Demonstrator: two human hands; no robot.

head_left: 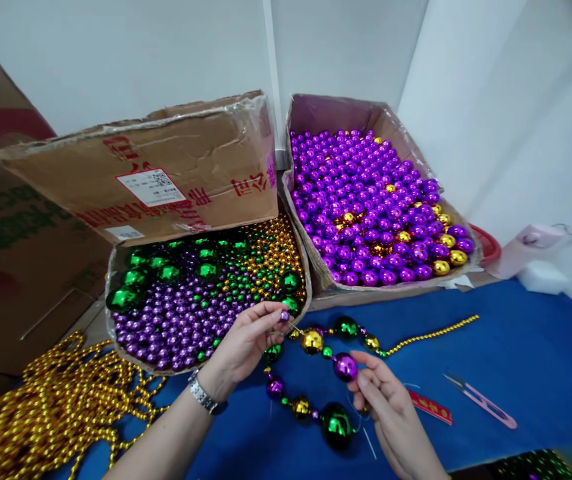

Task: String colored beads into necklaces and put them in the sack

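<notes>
1. Left hand (246, 343): fingers pinched shut on a small purple bead (285, 316) and a thin needle (296, 327), held just above the front rim of the mixed-bead box (116, 267); a wristwatch (205, 395) sits on the wrist.
2. Right hand (391, 407): fingertips closed on a large purple bead (345, 367) of the bead strand (316, 373), near the front edge of the blue tabletop (516, 360).
3. Bead strand: purple, gold and green beads of mixed sizes curve between the two hands; a large green bead (337, 425) hangs lowest, and a thin gold bead tail (431, 335) runs from the strand towards the tabletop's right edge.
4. Mixed-bead box: stands at the back left, flap raised, holding green, purple and gold beads.
5. Purple-bead box (391, 113): stands at the back, just beside the first, filled mostly with purple balls.
6. Gold bead chains (46, 407): heaped at the front left corner.
7. Pink thread snips (481, 400): lie on the right part of the tabletop; a red strip (431, 407) lies just beside the right hand.
</notes>
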